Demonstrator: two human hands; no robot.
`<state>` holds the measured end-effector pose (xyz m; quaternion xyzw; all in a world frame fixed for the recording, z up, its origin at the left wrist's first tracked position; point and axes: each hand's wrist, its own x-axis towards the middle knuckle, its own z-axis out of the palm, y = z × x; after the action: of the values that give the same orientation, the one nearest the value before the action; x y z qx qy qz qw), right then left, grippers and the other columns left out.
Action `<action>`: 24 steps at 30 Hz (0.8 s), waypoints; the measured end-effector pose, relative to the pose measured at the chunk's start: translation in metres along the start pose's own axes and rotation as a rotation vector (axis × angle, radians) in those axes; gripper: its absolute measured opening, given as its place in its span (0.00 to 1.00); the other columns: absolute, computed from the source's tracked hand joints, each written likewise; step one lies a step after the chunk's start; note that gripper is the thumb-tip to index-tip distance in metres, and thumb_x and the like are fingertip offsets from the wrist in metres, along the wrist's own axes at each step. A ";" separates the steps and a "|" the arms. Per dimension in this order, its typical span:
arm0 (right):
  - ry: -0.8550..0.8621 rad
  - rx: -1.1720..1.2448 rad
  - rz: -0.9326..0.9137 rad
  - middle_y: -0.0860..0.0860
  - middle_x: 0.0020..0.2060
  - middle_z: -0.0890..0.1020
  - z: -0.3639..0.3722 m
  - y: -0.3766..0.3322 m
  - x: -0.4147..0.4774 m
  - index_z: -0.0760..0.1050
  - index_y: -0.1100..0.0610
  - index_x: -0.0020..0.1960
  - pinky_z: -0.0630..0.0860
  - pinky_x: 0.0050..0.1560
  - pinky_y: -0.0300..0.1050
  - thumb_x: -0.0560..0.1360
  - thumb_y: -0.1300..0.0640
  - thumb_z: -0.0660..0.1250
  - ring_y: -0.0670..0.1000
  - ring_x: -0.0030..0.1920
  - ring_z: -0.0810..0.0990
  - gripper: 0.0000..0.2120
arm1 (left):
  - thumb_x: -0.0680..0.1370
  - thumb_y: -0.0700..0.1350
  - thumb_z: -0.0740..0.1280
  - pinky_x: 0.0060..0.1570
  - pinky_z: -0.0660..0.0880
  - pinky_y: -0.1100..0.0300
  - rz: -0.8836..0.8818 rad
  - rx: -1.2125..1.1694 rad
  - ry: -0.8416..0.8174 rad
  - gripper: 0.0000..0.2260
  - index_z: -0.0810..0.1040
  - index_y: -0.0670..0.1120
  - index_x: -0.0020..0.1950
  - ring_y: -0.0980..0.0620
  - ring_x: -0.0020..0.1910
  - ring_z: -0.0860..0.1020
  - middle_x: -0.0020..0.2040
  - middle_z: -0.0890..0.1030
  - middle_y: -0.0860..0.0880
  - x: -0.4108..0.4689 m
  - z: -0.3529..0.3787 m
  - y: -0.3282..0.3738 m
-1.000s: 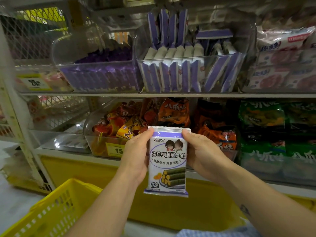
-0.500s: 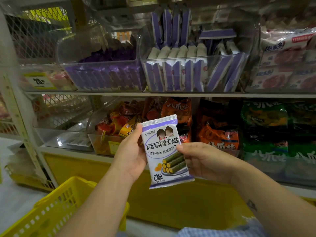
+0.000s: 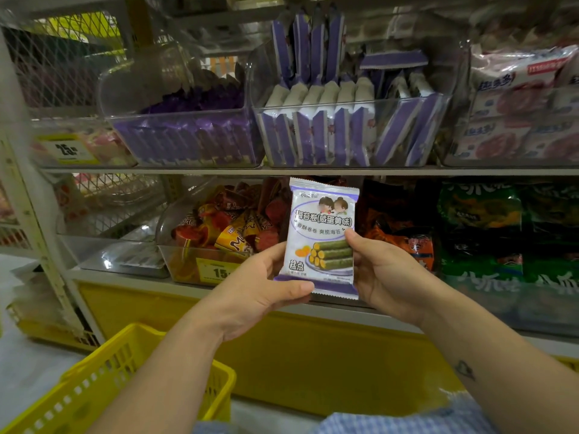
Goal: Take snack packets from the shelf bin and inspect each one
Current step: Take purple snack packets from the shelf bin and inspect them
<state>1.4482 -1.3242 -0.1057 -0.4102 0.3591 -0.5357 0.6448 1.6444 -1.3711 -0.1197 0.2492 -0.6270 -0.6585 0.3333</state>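
Basket (image 3: 103, 389) of yellow slotted plastic sits at the lower left, below the person's left forearm. Up from it, on the lower shelf, a clear tub (image 3: 170, 219) holds red and orange sweets. The left hand (image 3: 263, 289) comes next. Its thumb lies across the purple bottom seal of the snack packet (image 3: 321, 236) at the lower left corner, with the fingers out of sight behind. The packet stands upright between the two hands, printed front toward the camera. It is in front of the lower shelf, its top seal just under the upper shelf's edge. Above it on that upper shelf is the shelf bin (image 3: 354, 103), clear-walled and packed with matching purple-and-white packets on edge. The right hand (image 3: 385, 277) grips the packet's right edge, thumb tip pressed on the front about halfway up, fingers behind. Green packs (image 3: 482, 214) fill the lower shelf further right.
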 end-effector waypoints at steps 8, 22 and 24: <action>0.006 0.178 -0.007 0.62 0.58 0.82 0.002 -0.002 0.000 0.77 0.62 0.61 0.82 0.51 0.53 0.74 0.50 0.63 0.59 0.57 0.82 0.22 | 0.66 0.37 0.73 0.46 0.79 0.62 0.154 0.029 0.040 0.30 0.74 0.53 0.65 0.52 0.55 0.82 0.58 0.83 0.51 0.003 0.003 0.002; 0.145 0.103 -0.161 0.58 0.53 0.84 0.008 0.001 0.002 0.75 0.62 0.61 0.81 0.40 0.47 0.71 0.51 0.70 0.56 0.49 0.85 0.22 | 0.77 0.58 0.65 0.57 0.58 0.83 0.338 0.637 0.273 0.20 0.71 0.61 0.68 0.77 0.65 0.60 0.70 0.64 0.64 0.005 0.021 -0.007; 0.160 0.086 -0.154 0.57 0.51 0.85 0.009 0.002 0.002 0.71 0.63 0.63 0.82 0.40 0.47 0.69 0.51 0.72 0.56 0.48 0.85 0.27 | 0.72 0.65 0.66 0.63 0.61 0.76 0.295 0.577 0.233 0.25 0.71 0.62 0.68 0.73 0.67 0.62 0.71 0.65 0.62 0.007 0.023 -0.009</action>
<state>1.4575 -1.3249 -0.1043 -0.3645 0.3536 -0.6298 0.5878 1.6219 -1.3611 -0.1258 0.3135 -0.7744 -0.3657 0.4101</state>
